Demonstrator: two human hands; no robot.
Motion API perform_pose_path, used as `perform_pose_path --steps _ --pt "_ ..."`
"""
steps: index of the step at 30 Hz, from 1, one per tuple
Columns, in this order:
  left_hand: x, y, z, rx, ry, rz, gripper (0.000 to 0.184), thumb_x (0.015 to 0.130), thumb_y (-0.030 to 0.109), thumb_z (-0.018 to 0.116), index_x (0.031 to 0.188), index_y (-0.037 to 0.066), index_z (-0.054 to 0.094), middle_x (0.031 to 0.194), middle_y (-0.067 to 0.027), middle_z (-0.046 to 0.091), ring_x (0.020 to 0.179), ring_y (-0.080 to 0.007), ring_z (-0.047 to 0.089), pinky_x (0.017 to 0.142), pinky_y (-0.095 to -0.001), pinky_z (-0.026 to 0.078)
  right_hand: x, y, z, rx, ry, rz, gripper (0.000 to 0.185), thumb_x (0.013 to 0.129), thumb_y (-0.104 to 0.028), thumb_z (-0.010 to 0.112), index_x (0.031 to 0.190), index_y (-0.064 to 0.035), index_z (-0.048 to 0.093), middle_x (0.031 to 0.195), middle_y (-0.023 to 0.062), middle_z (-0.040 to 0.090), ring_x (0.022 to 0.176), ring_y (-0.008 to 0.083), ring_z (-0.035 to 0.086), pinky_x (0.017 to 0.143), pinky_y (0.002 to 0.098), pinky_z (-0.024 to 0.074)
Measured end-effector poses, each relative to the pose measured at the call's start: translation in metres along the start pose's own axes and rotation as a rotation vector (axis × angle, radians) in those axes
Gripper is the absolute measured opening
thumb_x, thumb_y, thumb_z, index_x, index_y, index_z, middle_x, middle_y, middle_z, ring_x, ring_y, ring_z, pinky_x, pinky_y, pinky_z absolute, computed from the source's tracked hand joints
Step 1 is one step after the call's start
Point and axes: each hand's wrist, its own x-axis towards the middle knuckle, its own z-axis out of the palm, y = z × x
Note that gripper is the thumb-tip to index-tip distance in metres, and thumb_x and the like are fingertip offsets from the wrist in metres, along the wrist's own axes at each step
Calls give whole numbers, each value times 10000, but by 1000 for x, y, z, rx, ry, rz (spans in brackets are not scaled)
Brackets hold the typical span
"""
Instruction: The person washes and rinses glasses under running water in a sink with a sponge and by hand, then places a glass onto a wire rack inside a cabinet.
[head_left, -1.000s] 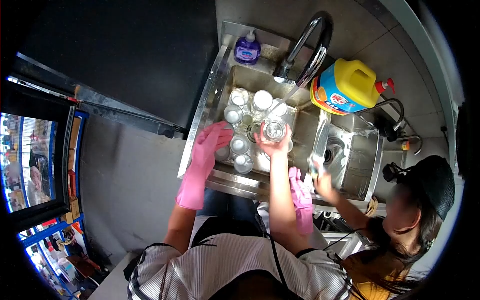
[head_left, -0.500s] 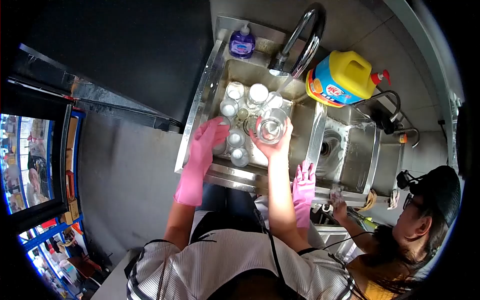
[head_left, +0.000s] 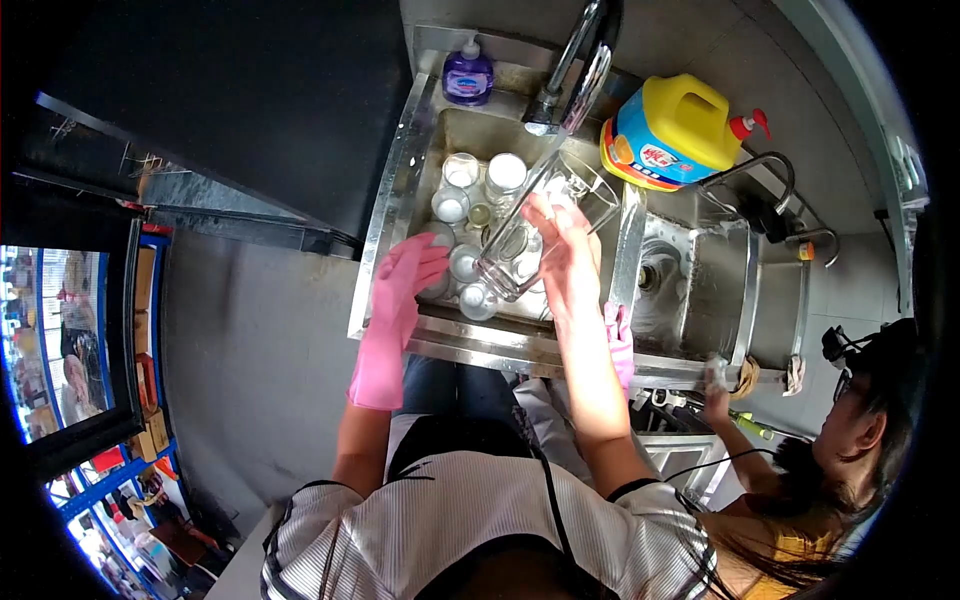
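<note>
My right hand (head_left: 568,240), bare, grips a large clear glass jar (head_left: 515,262) over the left sink basin. The jar lies tilted, its wide mouth towards the faucet (head_left: 588,85) and its base towards me. Water appears to run from the spout at the jar. On my left hand (head_left: 408,275) is a pink rubber glove; its fingers stretch over the glasses at the basin's left side, and whether they touch one is unclear. Several small glasses (head_left: 478,300) stand grouped on the basin floor, partly hidden by the jar.
A purple soap bottle (head_left: 468,75) and a yellow detergent jug (head_left: 680,130) stand behind the basins. Another pink glove (head_left: 619,345) hangs at the front edge. The right basin (head_left: 700,310) has suds. A person (head_left: 850,420) is close on my right, with cloths (head_left: 747,375) nearby.
My right hand has turned the jar from facing up to lying tilted, and moved it nearer the faucet. My gloved left hand stays almost in place. The view has shifted slightly.
</note>
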Motion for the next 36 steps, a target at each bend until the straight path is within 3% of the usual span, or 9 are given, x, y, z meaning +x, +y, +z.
perform_pose_path --steps 4,7,15,17,20,26,27,31,36 --pt "-1 -1 -2 -4 -1 3 329 918 262 473 1140 29 541 1015 -121 623 936 -209 603 834 -301 450 -1 -17 13 -16 -51 13 431 750 -34 655 1148 5 494 1091 141 585 1059 241 543 970 378 408" --pt "-4 1 -2 -5 5 -4 336 920 265 471 1146 26 535 1026 -126 620 940 -210 602 846 -305 446 -2 -20 16 -159 -135 -70 762 561 109 728 1231 -68 410 1314 119 408 1180 234 439 986 427 382" --pt "-5 -3 -8 -1 6 10 390 921 301 475 1179 9 493 1039 -143 614 924 -210 603 846 -312 454 -2 -24 22 -248 -216 -174 858 477 17 808 1224 -98 403 1331 92 324 1228 246 379 1055 372 286" --pt "-7 -3 -7 1 29 -11 384 923 309 473 1173 18 501 1036 -140 616 923 -209 603 850 -312 451 -2 -27 20 -556 -231 -280 874 470 -40 827 1225 -88 389 1362 120 285 1250 240 347 1060 376 269" --pt "-7 -2 -7 20 44 -33 377 927 313 467 1166 24 509 1039 -135 616 931 -202 602 855 -311 448 0 -26 18 -623 -271 -359 885 466 -81 836 1226 -83 381 1381 148 250 1262 242 334 1065 382 255" --pt "-15 0 -7 0 60 19 363 929 293 466 1167 23 515 1035 -126 620 928 -189 606 841 -297 456 -6 -35 25 -463 -334 -290 912 487 -5 819 1252 -59 325 1324 159 346 1258 244 353 1066 389 266" --pt "-17 2 -5 -2 62 20 363 929 293 466 1167 23 515 1035 -126 620 928 -189 606 841 -297 456 -6 -33 25 -435 -343 -310 940 492 29 810 1268 -43 284 1247 158 432 1208 248 418 1047 389 304" --pt "-17 7 5 -18 5 39 380 897 304 524 1160 31 524 1023 -115 618 929 -188 601 847 -290 439 -8 -35 25 -428 -416 -318 975 484 30 809 1287 -38 259 1152 157 501 1118 247 494 989 386 374" --pt "-18 7 10 -10 -11 56 390 893 312 528 1164 31 525 1022 -113 621 930 -184 603 839 -284 441 -11 -37 29 -477 -447 -368 1048 482 14 810 1330 -40 196 1149 153 499 1109 247 500 975 391 390"
